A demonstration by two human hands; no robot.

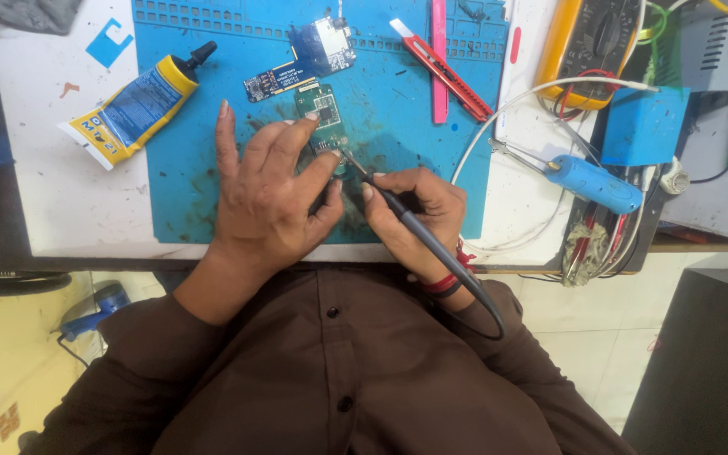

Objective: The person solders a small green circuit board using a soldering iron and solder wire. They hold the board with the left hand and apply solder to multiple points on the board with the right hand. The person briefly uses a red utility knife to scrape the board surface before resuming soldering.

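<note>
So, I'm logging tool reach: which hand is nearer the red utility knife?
Right. The right hand, holding a probe, sits below the red utility knife; the left hand is farther left.

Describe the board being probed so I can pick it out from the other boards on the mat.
On the blue work mat, look just above the two hands. The green circuit board lies under the left hand's fingers, with the probe tip at its lower edge. The two boards above it are blue; this is green.

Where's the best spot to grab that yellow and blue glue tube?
Probably the glue tube by its fat blue middle, from above, fingers across its width. It lies flat and slanted on the table; the black nozzle is narrow and the crimped end flat.
</note>
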